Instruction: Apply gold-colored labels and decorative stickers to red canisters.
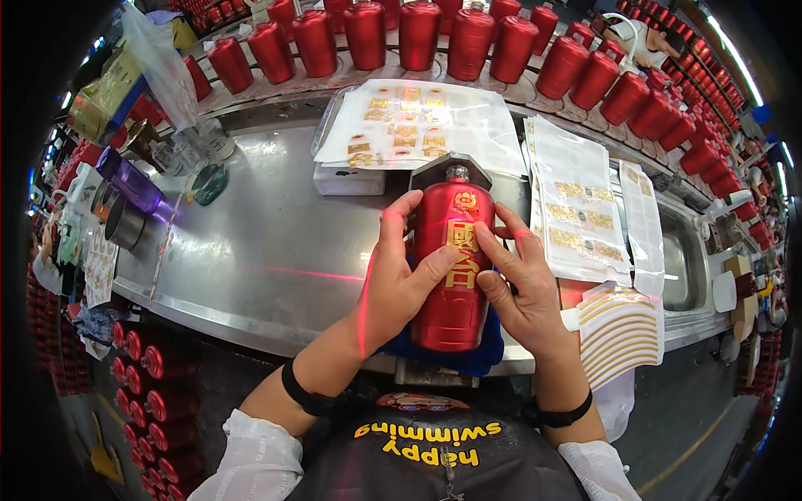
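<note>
A red bottle (pixel 455 321) with gold characters and a gold emblem on its front lies tilted before me, its clear neck pointing away. My left hand (pixel 401 259) wraps its left side, thumb pressed on the lower gold character. On the other side my right hand (pixel 526 284) holds it, with a fingertip at the edge of the upper character and the thumb lower down by the lettering. Under the bottle is a blue cloth (pixel 493 355), and a dark angular holder (pixel 426 173) shows behind its neck. The bottle's underside is hidden. A red light line crosses my left forearm.
Sheets of gold stickers (pixel 468 108) lie beyond the bottle, with more label sheets (pixel 576 200) and curved gold strips (pixel 618 330) at right. Red bottles (pixel 365 37) line the far conveyor. A purple cup (pixel 134 184) stands left; a sink (pixel 681 250) is at right.
</note>
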Tool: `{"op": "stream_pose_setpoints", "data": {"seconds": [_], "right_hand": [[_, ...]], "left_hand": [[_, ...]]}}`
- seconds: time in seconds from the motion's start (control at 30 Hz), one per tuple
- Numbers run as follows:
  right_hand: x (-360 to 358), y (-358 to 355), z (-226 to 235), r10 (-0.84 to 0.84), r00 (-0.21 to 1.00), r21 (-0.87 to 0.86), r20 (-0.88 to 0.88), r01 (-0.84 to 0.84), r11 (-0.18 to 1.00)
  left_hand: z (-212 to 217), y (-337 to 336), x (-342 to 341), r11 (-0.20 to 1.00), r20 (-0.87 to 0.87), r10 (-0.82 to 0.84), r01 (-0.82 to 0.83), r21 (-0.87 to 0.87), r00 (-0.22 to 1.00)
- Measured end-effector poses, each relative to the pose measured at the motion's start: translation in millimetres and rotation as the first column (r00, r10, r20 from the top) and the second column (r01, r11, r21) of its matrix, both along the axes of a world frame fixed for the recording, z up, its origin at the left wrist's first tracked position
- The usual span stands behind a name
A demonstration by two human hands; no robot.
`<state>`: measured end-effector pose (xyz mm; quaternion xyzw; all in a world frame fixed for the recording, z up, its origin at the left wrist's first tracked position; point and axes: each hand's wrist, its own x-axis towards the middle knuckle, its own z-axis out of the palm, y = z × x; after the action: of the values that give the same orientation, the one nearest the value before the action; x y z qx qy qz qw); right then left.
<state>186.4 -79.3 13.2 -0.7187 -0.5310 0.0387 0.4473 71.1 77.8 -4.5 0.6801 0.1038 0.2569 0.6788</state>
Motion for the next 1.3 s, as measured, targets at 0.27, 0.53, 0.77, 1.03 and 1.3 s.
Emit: {"op": "stream_pose_setpoints", "data": {"seconds": [0.27, 0.53, 0.77, 1.03, 1.3], "right_hand": [[-6.8, 5.6, 0.5, 0.0, 1.0, 0.082, 0.001, 0.0, 0.997], [-13.0, 16.1, 1.5, -0.023, 0.959, 0.184, -0.282, 0.077, 0.98], [-10.3, 14.9, 9.7, 0.098, 0.813, 0.296, -0.574, 0.094, 0.95], [-10.4, -1.6, 23.5, 0.168, 0.746, 0.411, -0.645, 0.153, 0.899], [27.5, -120.9, 25.2, -0.127, 0.769, 0.41, -0.626, 0.463, 0.786]], "left_hand": [[0.6, 4.7, 5.7, 0.997, 0.024, 0.074, -0.074, -0.017, 0.997], [3.5, 7.1, -1.3, 0.997, 0.042, 0.029, -0.026, -0.071, 0.999], [6.9, 9.7, -13.4, 0.997, 0.136, 0.068, -0.061, -0.051, 0.988], [5.2, 2.8, -17.9, 0.991, 0.136, 0.125, -0.129, 0.024, 0.983], [-9.7, -1.5, -29.5, 0.99, -0.009, 0.144, -0.144, -0.003, 0.989]]}}
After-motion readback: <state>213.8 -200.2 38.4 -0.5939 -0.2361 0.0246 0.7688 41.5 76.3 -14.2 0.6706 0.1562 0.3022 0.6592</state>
